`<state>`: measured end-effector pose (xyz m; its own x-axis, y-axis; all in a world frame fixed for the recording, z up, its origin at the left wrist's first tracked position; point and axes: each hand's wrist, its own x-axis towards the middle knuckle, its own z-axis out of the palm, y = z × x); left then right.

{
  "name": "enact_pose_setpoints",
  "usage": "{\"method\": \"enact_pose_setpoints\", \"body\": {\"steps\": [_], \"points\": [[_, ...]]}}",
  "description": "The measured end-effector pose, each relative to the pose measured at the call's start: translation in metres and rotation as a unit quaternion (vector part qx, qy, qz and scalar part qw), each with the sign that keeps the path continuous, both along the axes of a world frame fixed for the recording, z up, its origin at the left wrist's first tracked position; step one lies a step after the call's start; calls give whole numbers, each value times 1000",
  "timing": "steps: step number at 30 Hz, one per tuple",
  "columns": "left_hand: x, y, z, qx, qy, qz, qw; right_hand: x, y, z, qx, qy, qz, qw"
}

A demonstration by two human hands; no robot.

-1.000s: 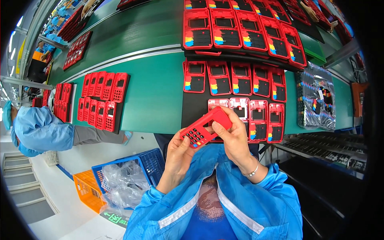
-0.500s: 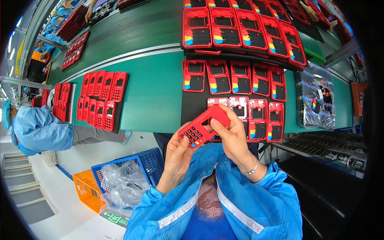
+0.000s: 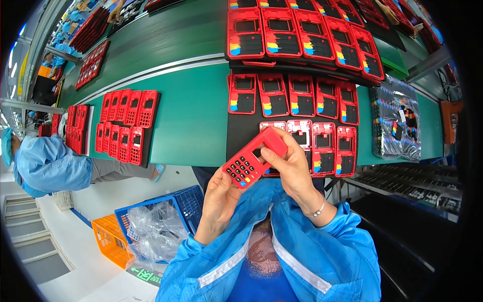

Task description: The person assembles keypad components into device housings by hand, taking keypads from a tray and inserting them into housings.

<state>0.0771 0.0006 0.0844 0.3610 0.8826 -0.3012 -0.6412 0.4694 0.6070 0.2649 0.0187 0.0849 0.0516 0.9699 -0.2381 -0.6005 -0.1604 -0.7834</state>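
Observation:
Between my two hands, above the near edge of the bench, is a red keypad casing (image 3: 242,166) held at a slant. Its face shows black keys, a few coloured ones at the lower edge, and an open window. My left hand (image 3: 220,199) grips the lower left end, thumb at its edge. My right hand (image 3: 291,168) holds the upper right end, thumb beside the window and fingers behind. Just beyond lies a black tray (image 3: 241,136) with rows of red casings (image 3: 302,94), their inner sides up, with black, yellow and blue keypads in most.
A stacked tray of casings (image 3: 279,38) stands farther back. Finished-looking keypad fronts (image 3: 135,108) sit on a tray at left. Bagged keypads (image 3: 397,121) lie at right. Below left are a blue crate (image 3: 188,206) with plastic bags and an orange crate (image 3: 103,234). A person in blue (image 3: 50,161) is at far left.
My left thumb has come off the keys to the casing's lower edge, so more of the keypad shows. The casing has shifted slightly up and left.

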Motion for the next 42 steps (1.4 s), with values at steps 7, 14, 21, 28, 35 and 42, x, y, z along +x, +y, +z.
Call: {"method": "enact_pose_setpoints", "body": {"steps": [7,14,21,28,35,42], "points": [[-3,-6,-10,33,10,20,999,0,0,16,-3,-21,30,999],[-6,-4,-16,44,-3,21,999,-2,-1,12,-1,-49,33,998],[-10,-3,-13,36,-1,21,999,-1,-4,16,20,-25,36,999],[-22,8,12,399,577,100,705,67,-43,10,105,-339,-100,930],[-19,19,-27,614,668,0,420,151,-66,1,5,-652,-247,717],[-9,27,-24,567,626,-27,534,161,-75,-16,-113,-695,-185,686]]}}
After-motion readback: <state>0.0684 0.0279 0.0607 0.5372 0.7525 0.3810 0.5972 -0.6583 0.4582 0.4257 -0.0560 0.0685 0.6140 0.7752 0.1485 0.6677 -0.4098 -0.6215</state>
